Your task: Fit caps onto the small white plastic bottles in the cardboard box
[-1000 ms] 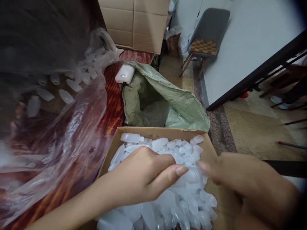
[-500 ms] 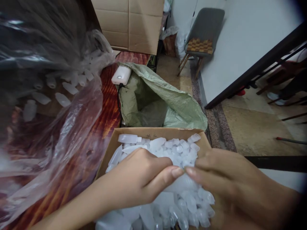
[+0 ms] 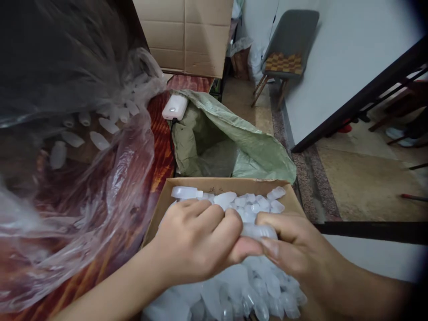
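Note:
Over the cardboard box, my left hand is closed in a fist around a translucent white plastic bottle. Only a short stretch of the bottle shows between my hands; the rest is hidden by the left fingers. My right hand pinches the bottle's right end between thumb and bent fingers. Both thumbs nearly meet just below it. Beneath my hands the box is heaped with similar bottles and small clear caps or cap-like pieces.
To the left, a large clear plastic bag with more bottles lies on the reddish wooden table. Behind the box gapes a green woven sack, a white corded device at its edge. Farther off stand a cardboard sheet and a grey chair.
My right hand has come left and closed on the bottle's end, where before its fingers were stretched out and blurred. The bottle now shows between my hands. The view has shifted slightly.

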A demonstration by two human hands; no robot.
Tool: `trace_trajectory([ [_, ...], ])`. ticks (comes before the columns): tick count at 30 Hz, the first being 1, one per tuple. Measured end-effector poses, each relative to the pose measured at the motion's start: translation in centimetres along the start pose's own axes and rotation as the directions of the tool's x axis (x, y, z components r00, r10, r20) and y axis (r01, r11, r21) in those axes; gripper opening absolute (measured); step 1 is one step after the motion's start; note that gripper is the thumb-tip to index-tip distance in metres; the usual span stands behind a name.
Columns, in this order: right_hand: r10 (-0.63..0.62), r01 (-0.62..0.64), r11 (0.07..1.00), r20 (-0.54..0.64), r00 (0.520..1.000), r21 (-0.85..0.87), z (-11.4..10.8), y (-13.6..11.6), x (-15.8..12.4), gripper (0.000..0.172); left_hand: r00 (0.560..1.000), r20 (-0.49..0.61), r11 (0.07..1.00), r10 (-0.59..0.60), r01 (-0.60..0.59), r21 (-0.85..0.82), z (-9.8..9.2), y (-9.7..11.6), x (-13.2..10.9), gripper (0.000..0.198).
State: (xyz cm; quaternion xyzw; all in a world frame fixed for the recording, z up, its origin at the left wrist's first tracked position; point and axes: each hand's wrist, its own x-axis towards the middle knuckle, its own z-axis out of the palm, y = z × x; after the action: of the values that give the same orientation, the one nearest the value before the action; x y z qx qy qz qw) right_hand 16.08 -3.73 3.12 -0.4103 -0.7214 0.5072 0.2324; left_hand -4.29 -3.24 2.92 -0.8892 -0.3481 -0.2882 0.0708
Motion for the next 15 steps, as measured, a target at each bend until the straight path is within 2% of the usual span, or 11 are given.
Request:
trace_trajectory([
  [3,-0.165,0.163,0.986,-0.070,0.984,-0.043,-0.5,-1.0,0.7,0.043,0.998,-0.061,0.998,-0.007,0.010,0.055,-1.3,-0.3,0.4,0.056],
  [5,-0.254,0.247,0.966,-0.099,0.962,-0.078,-0.5,-1.8,1.1,0.048,0.995,-0.063,0.997,-0.083,0.083,-0.008,-2.4,-0.3,0.6,0.057],
  [7,-0.322,0.304,0.944,-0.154,0.934,-0.132,0.0,-2.5,1.2,0.050,0.974,-0.092,0.971,-0.209,0.195,-0.140,-3.3,-0.2,0.8,0.052],
  [9,-0.381,0.343,0.922,-0.257,0.888,-0.181,0.7,-2.8,1.0,0.050,0.925,-0.111,0.906,-0.364,0.323,-0.275,-3.6,-0.1,1.1,0.045],
  [11,-0.398,0.337,0.913,-0.328,0.857,-0.229,1.4,-2.6,0.6,0.047,0.851,-0.071,0.800,-0.520,0.455,-0.391,-3.4,-0.2,1.3,0.041],
  [13,-0.444,0.341,0.878,-0.305,0.842,-0.337,1.8,-2.0,0.3,0.037,0.767,0.025,0.652,-0.641,0.561,-0.509,-2.9,-0.6,1.4,0.046],
  [15,-0.551,0.392,0.785,-0.252,0.795,-0.479,2.0,-1.3,0.3,0.025,0.702,0.151,0.494,-0.696,0.621,-0.609,-2.3,-1.1,1.5,0.052],
])
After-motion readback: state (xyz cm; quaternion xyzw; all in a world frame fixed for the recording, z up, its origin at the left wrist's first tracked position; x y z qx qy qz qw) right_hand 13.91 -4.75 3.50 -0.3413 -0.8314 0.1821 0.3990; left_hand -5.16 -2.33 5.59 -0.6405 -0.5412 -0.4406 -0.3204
